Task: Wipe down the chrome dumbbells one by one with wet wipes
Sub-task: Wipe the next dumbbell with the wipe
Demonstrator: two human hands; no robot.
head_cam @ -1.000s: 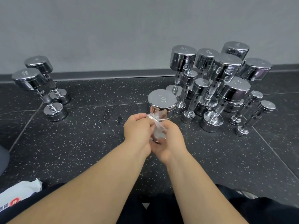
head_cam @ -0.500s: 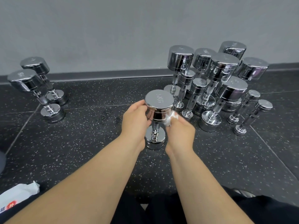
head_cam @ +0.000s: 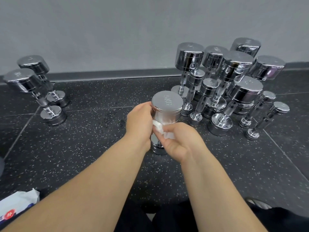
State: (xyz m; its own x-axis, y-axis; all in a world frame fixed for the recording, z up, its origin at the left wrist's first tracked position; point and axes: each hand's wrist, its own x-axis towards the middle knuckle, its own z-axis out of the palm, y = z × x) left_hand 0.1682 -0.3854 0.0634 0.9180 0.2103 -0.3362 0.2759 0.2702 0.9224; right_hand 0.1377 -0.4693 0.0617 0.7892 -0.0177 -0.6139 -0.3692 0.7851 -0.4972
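In the head view, the dumbbell (head_cam: 166, 102) being cleaned is standing upright on one end on the speckled black floor (head_cam: 93, 148), directly in front of the person and between the two hands. The left hand (head_cam: 139, 124) is gripping the left side of the upper head, fingers curled round the chrome to steady it. The right hand (head_cam: 182, 141) is clenching a bunched wet wipe (head_cam: 159, 128) and pressing it to the near side of that head, just where it meets the handle. A second ago both hands were bunched low around the handle with the wipe between them. Half a second ago the right hand was rubbing the right side of the head, and now it is coming round to the front and slightly lower. So the wipe is travelling around the upper head while the left hand is keeping the same bracing hold. That suggests this dumbbell is mid-clean, with its lower head, partly hidden behind the hands, probably yet to be done. The cluster of dumbbells (head_cam: 234, 84) is standing close on the right, a pair of dumbbells (head_cam: 33, 87) is standing well apart on the left, and a pack of wipes (head_cam: 16, 203) is lying at the lower left edge.
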